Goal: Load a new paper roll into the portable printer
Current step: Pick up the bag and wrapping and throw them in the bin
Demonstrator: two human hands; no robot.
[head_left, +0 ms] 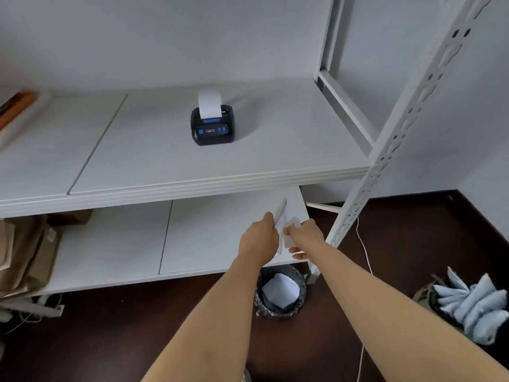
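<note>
The printer (212, 125) stood on the upper shelf (248, 161), a paper strip (210, 103) rising from its slot. We held both hands close together over the lower shelf (214, 232): the left hand (260, 238) pinched a thin clear bag (281, 212), and the right hand (305, 235) gripped white paper pieces (292, 230) beside it. A bin (281, 292) stood below on the floor.

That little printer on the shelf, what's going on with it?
Nobody is touching the printer; it sits on the upper shelf with a paper strip sticking up. Lower down, the person's left hand and right hand hold a clear plastic packet over the lower shelf, above a waste bin.
</note>
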